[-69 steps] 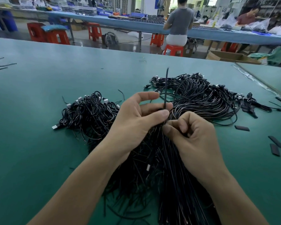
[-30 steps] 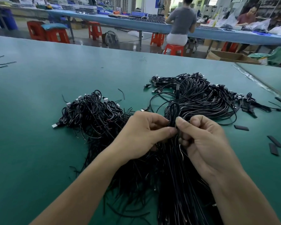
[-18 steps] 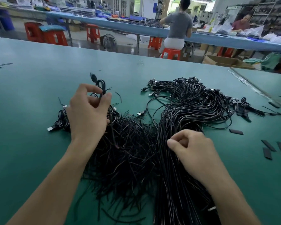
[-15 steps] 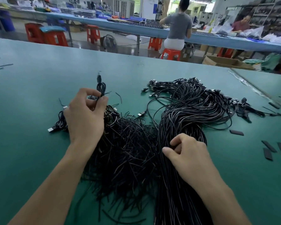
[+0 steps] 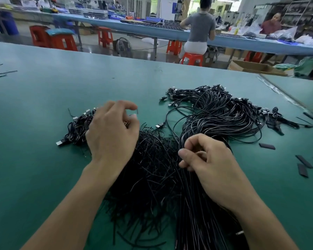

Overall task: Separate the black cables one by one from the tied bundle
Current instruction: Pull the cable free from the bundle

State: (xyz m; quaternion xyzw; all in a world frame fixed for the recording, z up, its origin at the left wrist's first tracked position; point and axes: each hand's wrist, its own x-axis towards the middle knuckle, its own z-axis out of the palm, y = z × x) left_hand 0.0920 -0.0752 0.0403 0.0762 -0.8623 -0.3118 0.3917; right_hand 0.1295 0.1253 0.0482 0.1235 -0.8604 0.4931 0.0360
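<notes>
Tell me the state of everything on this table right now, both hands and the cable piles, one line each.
cable bundle: looped, bunched together, lying flat.
loose pile: separated cables, heaped untidily, plugs sticking out.
left hand: over the loose pile, fingers loosely curved, no grip visible.
right hand: fingers curled, pinching strands of the cable bundle.
black strips: scattered, lying flat, untouched.

My green worktable (image 5: 61,83) spreads wide before me. Beyond it a long blue bench (image 5: 152,31) crosses the room. Orange stools (image 5: 105,36) stand on the glossy floor (image 5: 143,53), and shelving (image 5: 300,11) lines the far corner.
</notes>
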